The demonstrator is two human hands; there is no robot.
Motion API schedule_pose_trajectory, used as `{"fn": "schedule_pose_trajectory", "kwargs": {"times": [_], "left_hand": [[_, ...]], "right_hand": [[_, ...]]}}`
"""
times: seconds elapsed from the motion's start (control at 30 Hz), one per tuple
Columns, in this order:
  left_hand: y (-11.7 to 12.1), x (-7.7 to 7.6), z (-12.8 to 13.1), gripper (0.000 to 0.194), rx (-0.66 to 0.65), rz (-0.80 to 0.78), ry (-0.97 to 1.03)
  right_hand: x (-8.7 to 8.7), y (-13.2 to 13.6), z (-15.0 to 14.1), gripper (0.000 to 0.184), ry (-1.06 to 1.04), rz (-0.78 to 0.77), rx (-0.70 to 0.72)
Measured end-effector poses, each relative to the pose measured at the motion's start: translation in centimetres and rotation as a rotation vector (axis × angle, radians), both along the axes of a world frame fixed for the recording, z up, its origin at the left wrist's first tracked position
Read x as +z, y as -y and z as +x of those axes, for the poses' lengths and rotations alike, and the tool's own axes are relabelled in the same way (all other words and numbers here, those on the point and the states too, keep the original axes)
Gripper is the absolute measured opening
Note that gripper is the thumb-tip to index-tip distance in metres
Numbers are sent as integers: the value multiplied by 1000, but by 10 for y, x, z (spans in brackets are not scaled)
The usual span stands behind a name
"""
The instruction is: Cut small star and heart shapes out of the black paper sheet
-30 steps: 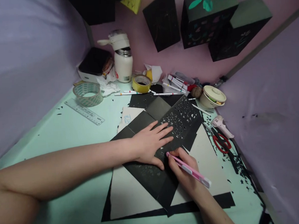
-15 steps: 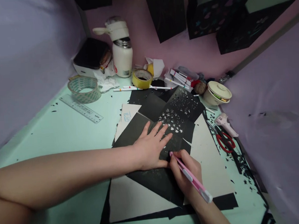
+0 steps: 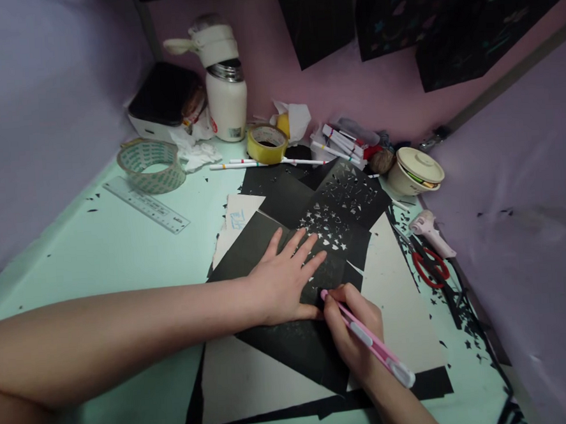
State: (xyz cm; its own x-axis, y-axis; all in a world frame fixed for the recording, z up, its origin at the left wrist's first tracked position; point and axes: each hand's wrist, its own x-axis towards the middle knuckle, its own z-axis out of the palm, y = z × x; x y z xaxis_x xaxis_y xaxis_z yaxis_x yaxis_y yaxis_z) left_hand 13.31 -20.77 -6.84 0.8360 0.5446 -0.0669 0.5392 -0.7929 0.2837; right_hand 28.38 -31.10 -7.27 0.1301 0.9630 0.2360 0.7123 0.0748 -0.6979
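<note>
Black card point(image 3: 282, 359) with several small star and heart cut-outs lies at an angle over pale board point(image 3: 398, 301). My left hand point(image 3: 287, 279) rests flat on the card, fingers spread, just left of the tool. In my right hand point(image 3: 354, 323) is a pink craft knife point(image 3: 375, 344), its white end pointing toward me. The knife's front end is against the card near my left thumb; the blade itself is too small to make out. Below the pale board, black sheet point(image 3: 432, 383) shows along the edges.
Red-handled scissors point(image 3: 430, 268) and a pink glue gun point(image 3: 432, 233) lie at the right among black scraps. A clear ruler point(image 3: 146, 204) and a tape roll point(image 3: 152, 165) are at the left. Behind stand a white bottle point(image 3: 227, 103), yellow tape point(image 3: 267, 144) and a lidded bowl point(image 3: 415, 170).
The knife's rear end has swung slightly right and down, while its front end stays at nearly the same spot. My left hand keeps its place on the card. The view has shifted a little.
</note>
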Motion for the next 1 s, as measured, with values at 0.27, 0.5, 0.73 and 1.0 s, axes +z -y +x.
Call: {"fn": "schedule_pose_trajectory", "kwargs": {"times": [0.27,0.5,0.73,1.0], "left_hand": [[0,0,1,90,5,-2,-2],[-1,0,1,91,7,6,-6],[0,0,0,94,1,17,-9],[0,2,0,92,-1,16,-5]], "right_hand": [[-2,1,1,23,-11,-7,-4],[2,-1,-2,21,-50,1,-67],[4,-1,-2,20,-46,-9,-108],[5,-1,-3,19,-58,-12,-89]]}}
